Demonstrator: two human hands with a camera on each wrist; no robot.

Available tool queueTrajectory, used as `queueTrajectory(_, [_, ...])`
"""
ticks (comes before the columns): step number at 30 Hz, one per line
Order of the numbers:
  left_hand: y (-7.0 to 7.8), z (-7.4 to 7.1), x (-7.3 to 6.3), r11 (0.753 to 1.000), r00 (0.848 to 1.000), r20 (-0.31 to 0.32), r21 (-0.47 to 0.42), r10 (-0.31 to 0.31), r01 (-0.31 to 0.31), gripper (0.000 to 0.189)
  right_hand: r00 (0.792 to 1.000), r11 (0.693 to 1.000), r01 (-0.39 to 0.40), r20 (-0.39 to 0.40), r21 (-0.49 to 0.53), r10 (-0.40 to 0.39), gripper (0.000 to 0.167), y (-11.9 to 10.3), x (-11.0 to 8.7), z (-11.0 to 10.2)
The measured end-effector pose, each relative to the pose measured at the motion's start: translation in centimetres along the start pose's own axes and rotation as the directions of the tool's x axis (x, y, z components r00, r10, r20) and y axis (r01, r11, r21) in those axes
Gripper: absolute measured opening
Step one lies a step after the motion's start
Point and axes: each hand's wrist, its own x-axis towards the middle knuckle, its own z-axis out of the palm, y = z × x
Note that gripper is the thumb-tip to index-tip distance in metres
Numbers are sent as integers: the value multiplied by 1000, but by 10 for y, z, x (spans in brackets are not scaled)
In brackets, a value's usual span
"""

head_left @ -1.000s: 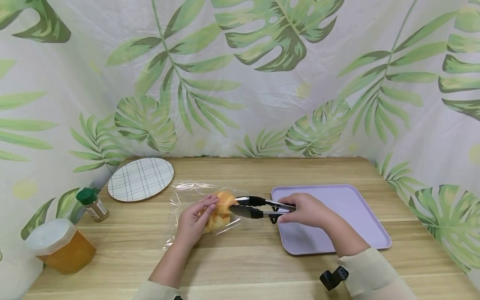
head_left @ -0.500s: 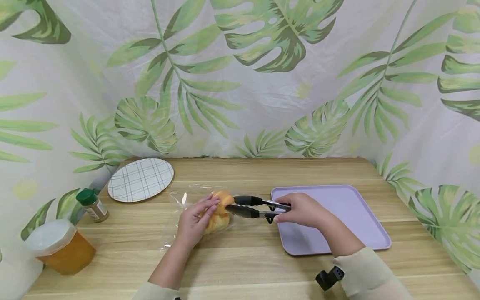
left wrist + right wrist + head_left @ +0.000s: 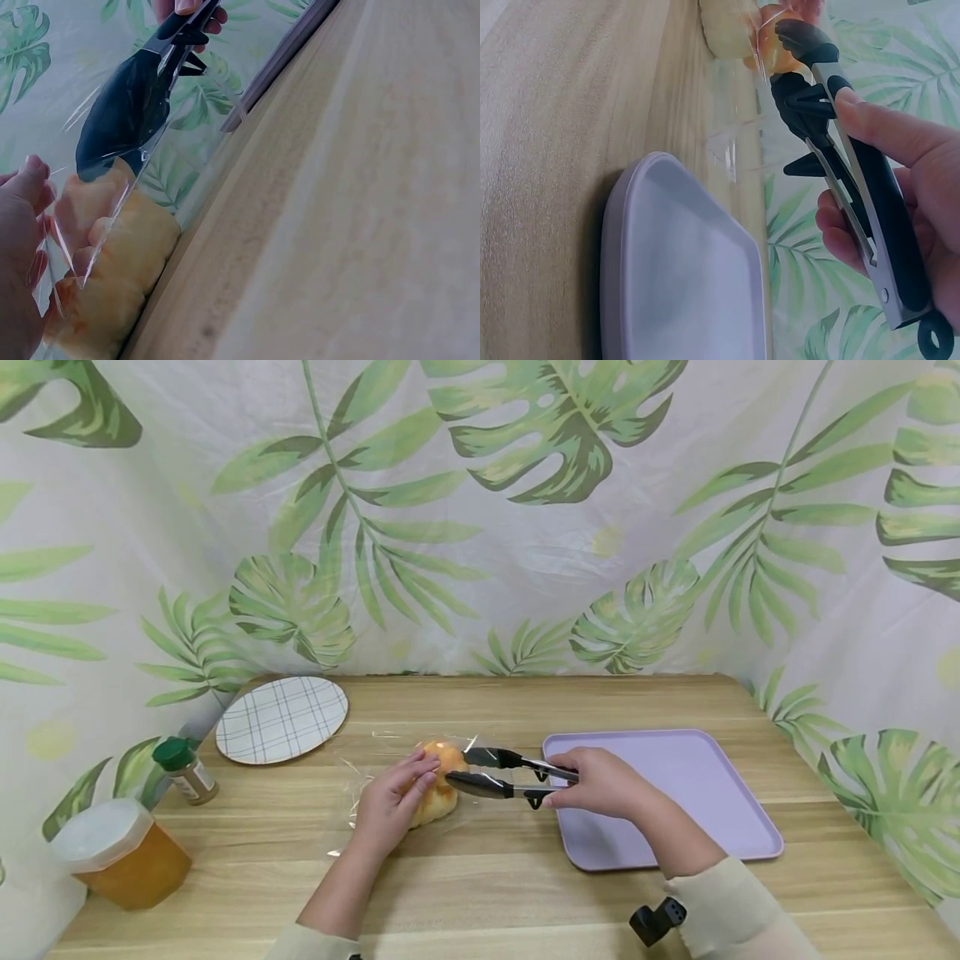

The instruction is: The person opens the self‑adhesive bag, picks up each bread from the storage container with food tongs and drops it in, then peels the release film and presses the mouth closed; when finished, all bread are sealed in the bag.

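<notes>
Golden-brown bread rolls [image 3: 432, 808] lie inside a clear plastic bag [image 3: 731, 146] on the table. My left hand [image 3: 390, 802] reaches over the left side of the bread, with its thumb and fingers pinching the bag's film. In my right hand [image 3: 607, 782] I grip the tongs [image 3: 877, 202], metal with black handles and black tips. Their tips are spread a little apart at the right side of the rolls, overlapping the bread in the head view. The left wrist view shows the film stretched across the bread [image 3: 139, 247] and over part of the tong heads.
A lilac tray [image 3: 720, 793] lies under and beyond my right hand. Toward the back left is a white plaid oval plate [image 3: 281, 718]. A green-capped spice jar [image 3: 185, 770] and an amber-filled tub with a white lid [image 3: 123, 856] stand at the left edge.
The tongs and right hand have shifted left, farther onto the bread, and the tips have spread slightly. The rolls have moved a little left. The left hand has barely moved.
</notes>
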Motion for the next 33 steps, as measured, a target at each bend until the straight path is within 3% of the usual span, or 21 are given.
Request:
queueTrajectory(5, [-1, 0, 1, 998, 998, 3, -4, -58, 58, 15, 999, 999, -17, -36, -40, 16, 69, 7, -11, -6])
queueTrajectory(11, [-5, 0, 5, 997, 997, 8, 18, -78, 78, 15, 991, 997, -69, -113, -17, 66, 76, 28, -36, -16])
queueTrajectory(17, [-9, -3, 9, 990, 990, 26, 34, -141, 140, 18, 970, 995, -99, -223, -2, 96, 78, 55, -69, -29])
queueTrajectory(22, [-7, -5, 14, 988, 990, 48, 79, -136, 132, 19, 938, 983, -184, -303, -22, 169, 88, 79, -100, -37])
queueTrajectory(27, [-7, -3, 16, 987, 989, 80, 104, -127, 119, 20, 898, 951, -308, -323, 28, 300, 98, 108, -127, -39])
queueTrajectory(31, [-9, -1, 16, 989, 989, 88, 107, -116, 106, 21, 854, 919, -379, -343, 107, 392, 101, 136, -145, -41])
queueTrajectory(33, [-9, -1, 16, 990, 990, 94, 108, -103, 93, 21, 821, 894, -434, -359, 116, 445, 102, 150, -154, -43])
